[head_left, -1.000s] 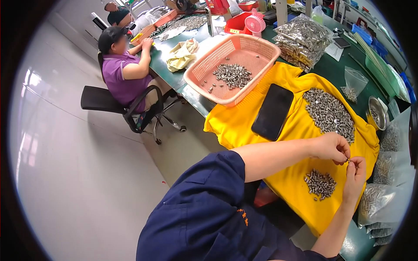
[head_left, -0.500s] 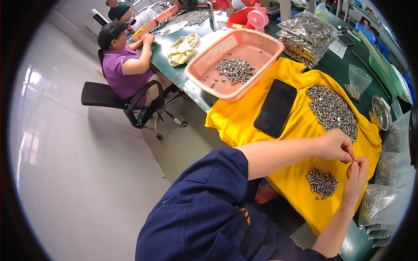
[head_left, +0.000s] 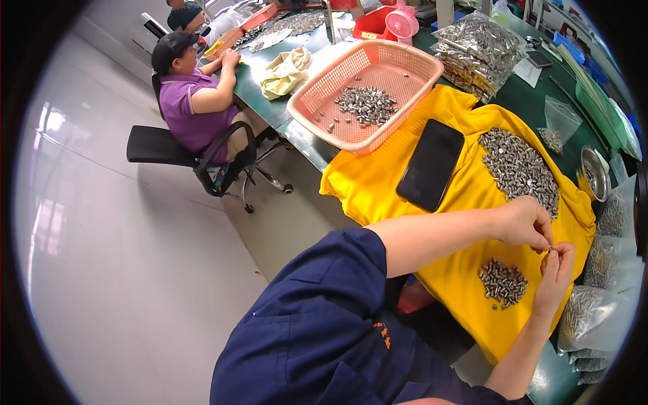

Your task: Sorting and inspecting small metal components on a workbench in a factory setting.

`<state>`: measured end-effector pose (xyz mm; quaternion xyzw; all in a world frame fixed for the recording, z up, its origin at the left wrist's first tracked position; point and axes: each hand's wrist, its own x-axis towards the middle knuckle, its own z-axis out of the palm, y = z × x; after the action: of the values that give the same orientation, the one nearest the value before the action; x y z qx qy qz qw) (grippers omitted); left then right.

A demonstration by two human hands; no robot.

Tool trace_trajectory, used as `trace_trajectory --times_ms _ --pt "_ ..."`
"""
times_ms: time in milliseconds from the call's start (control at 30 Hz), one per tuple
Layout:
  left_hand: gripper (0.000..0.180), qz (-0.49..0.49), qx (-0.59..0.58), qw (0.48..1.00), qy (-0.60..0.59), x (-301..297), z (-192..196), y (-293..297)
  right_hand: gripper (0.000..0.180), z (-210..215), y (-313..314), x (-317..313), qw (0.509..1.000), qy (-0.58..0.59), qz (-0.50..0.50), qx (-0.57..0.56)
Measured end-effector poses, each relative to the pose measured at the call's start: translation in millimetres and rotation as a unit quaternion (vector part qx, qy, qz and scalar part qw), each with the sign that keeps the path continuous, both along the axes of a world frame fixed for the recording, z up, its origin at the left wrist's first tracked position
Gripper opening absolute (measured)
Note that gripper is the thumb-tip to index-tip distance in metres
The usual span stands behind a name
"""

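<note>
Over a yellow cloth, my left hand and my right hand meet fingertip to fingertip, each in a pinch. A tiny piece shows between the fingertips, too small to make out. Just beyond my left hand lies a large pile of small silvery metal cylinders. A smaller heap of similar metal cylinders rests on the cloth nearer to me, left of my right hand. A black phone lies flat on the cloth, left of the large pile.
A pink plastic basket with loose metal pieces stands beyond the phone. Bags of metal parts sit behind it, others along the right edge. A metal bowl is at right. A person in purple sits at the table's far left.
Both hands stay pinched together at nearly the same place over the cloth. The view has shifted very slightly; nothing else has visibly moved.
</note>
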<state>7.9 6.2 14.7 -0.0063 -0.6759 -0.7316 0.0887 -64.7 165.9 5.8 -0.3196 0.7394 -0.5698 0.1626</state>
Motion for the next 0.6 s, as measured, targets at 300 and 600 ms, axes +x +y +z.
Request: trace_trajectory --times_ms 300,600 --pt "0.017 0.038 -0.173 0.984 -0.023 -2.9 -0.6 -3.1 0.005 7.5 -9.6 7.9 0.999 0.028 0.003 -0.023" --pt "0.012 0.023 -0.048 0.995 -0.083 -11.6 -8.1 -4.3 0.007 2.5 3.3 -18.6 0.956 -0.257 0.060 -0.126"
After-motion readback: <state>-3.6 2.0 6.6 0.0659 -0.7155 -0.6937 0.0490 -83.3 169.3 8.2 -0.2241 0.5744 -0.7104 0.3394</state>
